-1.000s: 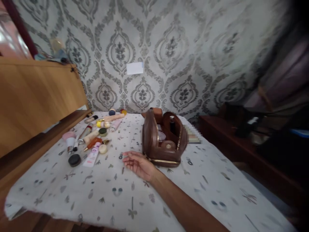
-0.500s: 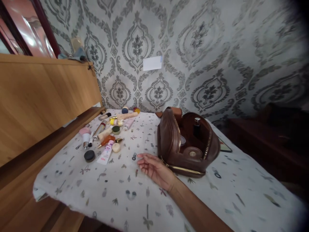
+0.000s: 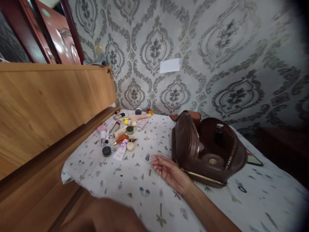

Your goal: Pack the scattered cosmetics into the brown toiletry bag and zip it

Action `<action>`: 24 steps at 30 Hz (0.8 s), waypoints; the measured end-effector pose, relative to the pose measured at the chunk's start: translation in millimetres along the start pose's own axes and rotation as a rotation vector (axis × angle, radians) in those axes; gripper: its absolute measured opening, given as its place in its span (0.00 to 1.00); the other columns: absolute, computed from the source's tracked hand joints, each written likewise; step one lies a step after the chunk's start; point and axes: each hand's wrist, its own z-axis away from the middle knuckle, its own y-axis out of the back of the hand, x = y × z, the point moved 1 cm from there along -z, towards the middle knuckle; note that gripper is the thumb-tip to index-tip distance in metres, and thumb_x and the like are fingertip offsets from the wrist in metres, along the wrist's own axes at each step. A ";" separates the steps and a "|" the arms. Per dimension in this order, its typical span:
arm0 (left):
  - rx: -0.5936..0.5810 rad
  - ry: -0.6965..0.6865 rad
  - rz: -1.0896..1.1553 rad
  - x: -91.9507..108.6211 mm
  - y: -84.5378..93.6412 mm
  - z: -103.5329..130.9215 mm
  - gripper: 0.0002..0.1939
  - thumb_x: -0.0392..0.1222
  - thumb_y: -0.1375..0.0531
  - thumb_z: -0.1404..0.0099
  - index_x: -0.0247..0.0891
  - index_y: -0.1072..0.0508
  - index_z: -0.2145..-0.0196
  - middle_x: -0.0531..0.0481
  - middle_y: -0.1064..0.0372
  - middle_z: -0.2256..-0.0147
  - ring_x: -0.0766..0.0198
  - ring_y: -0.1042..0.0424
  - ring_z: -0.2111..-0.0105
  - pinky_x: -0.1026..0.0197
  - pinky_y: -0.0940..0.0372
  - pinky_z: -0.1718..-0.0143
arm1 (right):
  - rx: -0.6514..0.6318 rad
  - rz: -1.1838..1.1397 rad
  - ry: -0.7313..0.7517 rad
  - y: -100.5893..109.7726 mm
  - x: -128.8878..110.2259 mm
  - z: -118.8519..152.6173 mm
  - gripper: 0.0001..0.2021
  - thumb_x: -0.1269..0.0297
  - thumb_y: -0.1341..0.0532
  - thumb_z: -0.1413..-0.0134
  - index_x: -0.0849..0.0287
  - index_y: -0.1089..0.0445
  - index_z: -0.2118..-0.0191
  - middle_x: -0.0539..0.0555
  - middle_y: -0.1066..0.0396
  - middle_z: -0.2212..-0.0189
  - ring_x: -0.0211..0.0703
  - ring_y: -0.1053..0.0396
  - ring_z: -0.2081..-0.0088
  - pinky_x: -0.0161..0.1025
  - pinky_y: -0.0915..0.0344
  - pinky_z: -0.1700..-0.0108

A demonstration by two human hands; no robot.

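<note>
My right hand (image 3: pixel 170 172) rests palm up on the patterned white cloth (image 3: pixel 135 199), its fingers loosely apart and holding nothing. Beside it stands a brown leather bag (image 3: pixel 185 138), unzipped, with a dark bottle with a silver cap (image 3: pixel 219 132) inside. Blurred at the bottom edge is my left hand (image 3: pixel 103 216); its fingers cannot be made out. On the cloth at the left lie several cosmetics, among them a black round jar (image 3: pixel 106 151), a white and pink tube (image 3: pixel 121 150), an orange bottle (image 3: pixel 121 139), a cream round jar (image 3: pixel 130 146) and a pink-topped brush (image 3: pixel 102 132).
A wooden panel (image 3: pixel 58 93) runs along the left side. Patterned wallpaper with a white paper strip (image 3: pixel 170 65) on it rises behind the cloth. A flat, dark-edged item (image 3: pixel 254 159) lies partly behind the bag at the right.
My left hand has come into view at the bottom. The camera view has turned left, so the bag, cosmetics and right hand appear further right. The right hand keeps its place beside the bag.
</note>
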 end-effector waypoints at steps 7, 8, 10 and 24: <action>1.066 0.358 -0.366 -70.2 125.5 45.6 0.17 0.45 0.53 0.28 0.40 0.27 0.52 0.45 0.26 0.53 0.55 0.29 0.51 0.54 0.35 0.48 | 0.007 -0.010 -0.003 -1.0 0.7 1.4 0.15 0.64 0.25 0.58 0.63 0.20 0.62 0.55 0.22 0.70 0.33 0.28 0.71 0.30 0.33 0.65; 1.114 0.536 -0.525 -87.5 139.2 48.2 0.17 0.41 0.53 0.29 0.39 0.27 0.54 0.43 0.27 0.51 0.54 0.31 0.48 0.53 0.37 0.46 | 0.008 -0.011 -0.003 -1.1 0.7 1.6 0.15 0.64 0.25 0.58 0.63 0.20 0.62 0.56 0.22 0.70 0.33 0.28 0.71 0.30 0.33 0.65; 1.069 0.756 -0.663 -119.9 159.9 49.6 0.16 0.39 0.50 0.32 0.38 0.26 0.53 0.41 0.30 0.47 0.53 0.36 0.43 0.51 0.41 0.41 | 0.008 -0.010 0.002 -1.4 0.4 2.1 0.15 0.64 0.25 0.59 0.63 0.20 0.63 0.55 0.22 0.71 0.33 0.28 0.71 0.30 0.32 0.66; 0.937 1.053 -0.708 -179.8 173.5 23.2 0.19 0.39 0.43 0.39 0.29 0.24 0.52 0.29 0.39 0.41 0.38 0.43 0.40 0.40 0.41 0.45 | 0.003 -0.016 0.010 -2.5 0.0 3.2 0.19 0.62 0.23 0.64 0.64 0.21 0.63 0.56 0.21 0.71 0.33 0.28 0.72 0.30 0.33 0.66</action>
